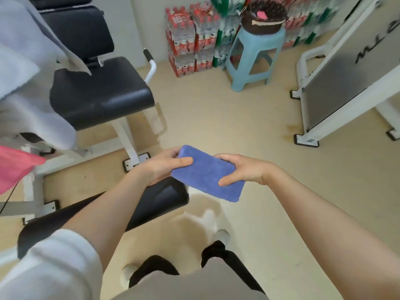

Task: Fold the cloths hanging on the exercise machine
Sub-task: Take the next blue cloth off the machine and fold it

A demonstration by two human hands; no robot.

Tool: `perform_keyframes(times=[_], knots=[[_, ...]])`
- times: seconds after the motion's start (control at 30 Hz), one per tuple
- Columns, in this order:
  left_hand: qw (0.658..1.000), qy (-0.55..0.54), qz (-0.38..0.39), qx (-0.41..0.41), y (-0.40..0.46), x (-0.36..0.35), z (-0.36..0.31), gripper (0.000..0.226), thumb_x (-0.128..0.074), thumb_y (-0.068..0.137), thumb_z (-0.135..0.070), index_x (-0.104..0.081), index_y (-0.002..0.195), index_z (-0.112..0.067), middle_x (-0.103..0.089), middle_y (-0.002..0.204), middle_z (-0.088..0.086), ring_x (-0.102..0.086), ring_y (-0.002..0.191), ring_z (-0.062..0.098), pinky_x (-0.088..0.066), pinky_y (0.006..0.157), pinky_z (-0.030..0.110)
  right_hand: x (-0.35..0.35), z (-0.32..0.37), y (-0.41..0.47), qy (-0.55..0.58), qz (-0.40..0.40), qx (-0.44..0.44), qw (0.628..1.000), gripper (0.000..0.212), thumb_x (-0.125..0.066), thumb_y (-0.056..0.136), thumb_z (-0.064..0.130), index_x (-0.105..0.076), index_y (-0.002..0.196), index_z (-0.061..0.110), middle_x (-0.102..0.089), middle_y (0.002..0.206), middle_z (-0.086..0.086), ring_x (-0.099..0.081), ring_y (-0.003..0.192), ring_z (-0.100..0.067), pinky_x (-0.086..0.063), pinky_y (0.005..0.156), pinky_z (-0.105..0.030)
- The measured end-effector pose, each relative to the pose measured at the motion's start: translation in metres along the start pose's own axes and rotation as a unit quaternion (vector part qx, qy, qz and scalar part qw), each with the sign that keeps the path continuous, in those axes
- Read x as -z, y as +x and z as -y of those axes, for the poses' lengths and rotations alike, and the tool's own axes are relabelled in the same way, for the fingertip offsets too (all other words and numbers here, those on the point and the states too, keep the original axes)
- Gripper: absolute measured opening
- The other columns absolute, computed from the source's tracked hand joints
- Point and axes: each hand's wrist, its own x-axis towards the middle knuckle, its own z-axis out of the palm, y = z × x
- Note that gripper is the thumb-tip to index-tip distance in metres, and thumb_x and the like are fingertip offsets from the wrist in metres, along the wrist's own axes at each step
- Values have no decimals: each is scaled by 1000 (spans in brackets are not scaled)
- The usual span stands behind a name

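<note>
A blue cloth (205,173), folded into a small thick rectangle, is held in the air in front of me over the floor. My left hand (164,167) grips its left end, thumb on top and fingers underneath. My right hand (242,169) grips the right end in the same way. A grey cloth (28,83) hangs over the exercise machine at the upper left, draped partly over the black seat (101,92). A pink cloth (15,167) hangs at the left edge, below the grey one.
A black padded roller (160,198) of the machine lies just below my left forearm. A light blue stool (253,55) with a dark bag stands at the back, beside stacked packs of bottled water (188,40). A white-framed machine (346,72) stands at the right.
</note>
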Motion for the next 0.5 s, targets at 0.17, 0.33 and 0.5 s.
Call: perform_keyframes(times=[0.17,0.33,0.5], knots=[[995,98,1,-35,70,-63,-31,60,-75,72,-20,-42,122,-30,-56,113,-14,-57,96,-7,-46,72,5,93,-35,-23,25,-128,-14,991,71,-80,58,21,-48,120,31,-56,112,-1,-61,93,-11,-48,78,-21],[994,52,-63,-75,143,-85,-61,15,-52,94,-23,-57,105,-32,-67,103,-16,-65,94,0,-49,77,13,158,-43,-14,141,-306,41,941,79,-76,75,16,-32,140,26,-49,122,-2,-55,103,-9,-45,78,-15],[991,-20,-104,-78,235,-77,-104,14,-55,92,-19,-60,104,-25,-70,101,-7,-67,93,8,-53,77,19,235,-34,24,236,-279,41,930,90,-66,84,24,-4,149,22,-39,143,0,-51,120,-16,-41,101,-29]])
